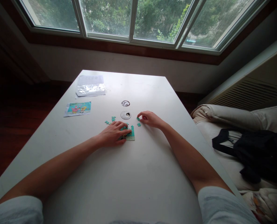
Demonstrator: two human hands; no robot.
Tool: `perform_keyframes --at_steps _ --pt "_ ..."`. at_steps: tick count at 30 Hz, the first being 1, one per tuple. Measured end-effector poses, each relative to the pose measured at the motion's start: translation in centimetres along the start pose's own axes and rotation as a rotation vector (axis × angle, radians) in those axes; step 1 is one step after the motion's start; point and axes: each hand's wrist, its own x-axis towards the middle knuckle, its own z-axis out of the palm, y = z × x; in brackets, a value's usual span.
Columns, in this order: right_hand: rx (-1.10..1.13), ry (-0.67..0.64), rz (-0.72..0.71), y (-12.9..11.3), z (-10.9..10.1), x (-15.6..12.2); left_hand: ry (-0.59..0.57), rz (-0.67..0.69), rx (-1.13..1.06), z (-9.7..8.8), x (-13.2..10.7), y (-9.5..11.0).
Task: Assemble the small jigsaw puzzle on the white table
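Note:
A small, partly assembled jigsaw puzzle (131,136) in teal and green lies on the white table. My left hand (115,133) rests over its left part with fingers spread, hiding much of the picture. To the right, my right hand (150,119) pinches a small teal puzzle piece (137,119) at the table surface. Just below those fingertips is another loose piece (139,124). Beyond my left hand lie further loose pieces, one teal piece (113,118) and a smaller-looking one (107,122) beside it.
On the white table (138,174), a cartoon picture sheet (78,109) lies to the left. Behind it are papers in a clear plastic sleeve (91,85). Two round inserts, the nearer one a grey disc (124,115), sit mid-table. A pale sofa (222,118) with dark cloth (257,152) stands right.

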Motion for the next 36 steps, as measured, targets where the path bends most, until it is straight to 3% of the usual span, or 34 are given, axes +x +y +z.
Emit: perform_keyframes --at_steps 4,8,11,17,25,31,36 --pt "-0.01 0.012 0.061 0.5 -1.2 -0.4 -0.008 0.002 -0.004 0.0 0.0 0.0" --pt "0.051 -0.217 0.134 0.6 -2.9 -1.0 -0.008 -0.002 -0.001 0.2 -0.1 -0.2" --pt "0.061 -0.27 0.14 0.5 -3.2 -1.2 -0.004 -0.003 -0.002 0.2 -0.1 -0.2" --pt "-0.017 -0.2 0.101 0.6 -2.0 -0.5 -0.004 -0.002 -0.007 0.0 -0.1 -0.1" --pt "-0.188 0.041 0.076 0.1 -0.1 -0.1 -0.01 -0.004 -0.001 0.1 0.0 -0.1" --pt "0.004 -0.052 -0.014 0.5 -0.8 -0.4 -0.005 -0.007 -0.005 0.1 0.0 -0.1" --pt "0.009 -0.031 -0.034 0.7 -0.7 -0.2 0.001 -0.005 -0.004 0.1 0.0 -0.1"
